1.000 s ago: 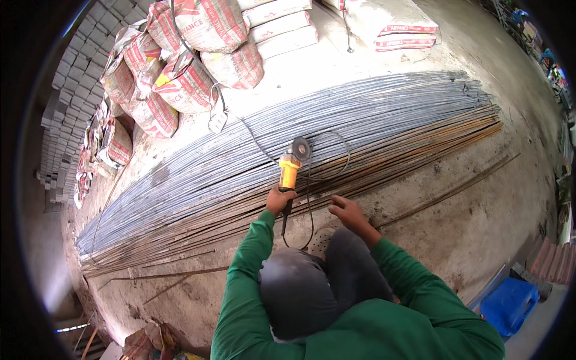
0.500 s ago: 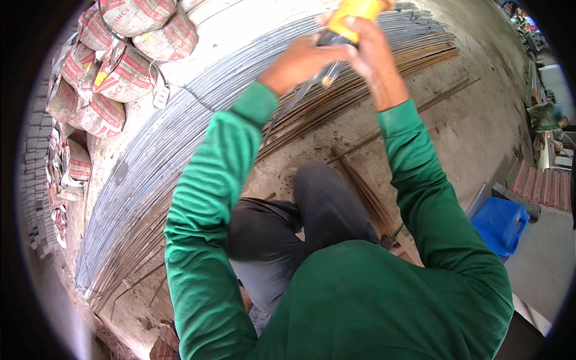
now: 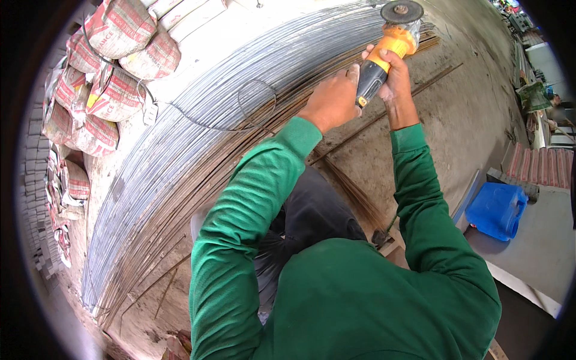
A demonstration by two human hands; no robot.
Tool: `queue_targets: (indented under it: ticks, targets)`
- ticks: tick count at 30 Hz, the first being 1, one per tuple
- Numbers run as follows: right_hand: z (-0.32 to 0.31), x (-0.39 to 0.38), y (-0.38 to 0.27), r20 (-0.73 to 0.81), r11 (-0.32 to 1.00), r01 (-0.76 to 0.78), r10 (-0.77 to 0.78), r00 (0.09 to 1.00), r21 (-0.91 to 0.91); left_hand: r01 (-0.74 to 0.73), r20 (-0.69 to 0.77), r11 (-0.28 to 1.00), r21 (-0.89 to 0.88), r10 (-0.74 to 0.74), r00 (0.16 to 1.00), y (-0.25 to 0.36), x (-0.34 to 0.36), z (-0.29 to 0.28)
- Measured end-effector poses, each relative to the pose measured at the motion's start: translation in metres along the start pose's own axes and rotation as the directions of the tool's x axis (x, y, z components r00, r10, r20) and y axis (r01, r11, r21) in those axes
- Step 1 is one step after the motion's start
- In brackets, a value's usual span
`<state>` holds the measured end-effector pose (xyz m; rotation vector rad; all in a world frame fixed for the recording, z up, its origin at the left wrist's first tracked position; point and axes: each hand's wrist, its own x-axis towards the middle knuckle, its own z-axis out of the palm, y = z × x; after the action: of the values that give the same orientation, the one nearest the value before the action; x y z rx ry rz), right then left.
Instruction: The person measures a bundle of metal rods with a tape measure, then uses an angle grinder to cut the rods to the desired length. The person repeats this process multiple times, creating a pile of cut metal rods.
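A yellow and black angle grinder (image 3: 397, 43) is held up at the top right of centre, with its round dark disc (image 3: 402, 11) at the far end. My right hand (image 3: 397, 78) is closed around the yellow part of its body. At the black rear end, my left hand (image 3: 333, 101) grips the casing from the left side, its fingertips partly hidden. Beneath both hands, long steel rebars (image 3: 198, 114) lie in a wide bundle, grey on the far side and rusty brown on the near side.
Stacked cement bags (image 3: 129, 30) stand at the upper left. A dark cable (image 3: 198, 125) runs from near them and loops over the bars. A single rusty bar (image 3: 384, 117) and thin rods (image 3: 354, 191) lie closer to my knees. A blue jerrycan (image 3: 495, 210) sits at the right.
The grinder has moved right and nearer, bringing its disc into view. My left hand has shifted right along with it. A cable loop now shows over the bars.
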<state>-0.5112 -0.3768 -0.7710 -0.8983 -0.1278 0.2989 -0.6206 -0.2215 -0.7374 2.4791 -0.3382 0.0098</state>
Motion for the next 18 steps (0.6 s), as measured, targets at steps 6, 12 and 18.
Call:
queue_targets:
  ticks: [6, 12, 18]
  targets:
    - [-0.012, -0.015, 0.012, -0.153, 0.999, -0.009, 0.003, 0.988, -0.038, -0.035, -0.064, 0.999, 0.002, 0.035, 0.997, -0.008, -0.007, 0.037]
    - [-0.025, -0.017, 0.012, -0.153, 0.991, -0.056, 0.037, 0.987, -0.121, -0.077, -0.192, 0.997, -0.014, 0.073, 0.979, -0.011, -0.009, 0.062]
    - [-0.028, -0.013, 0.020, -0.172, 0.977, -0.117, 0.086, 0.981, -0.181, -0.083, -0.118, 0.996, 0.031, 0.086, 0.989, -0.021, -0.017, 0.060]
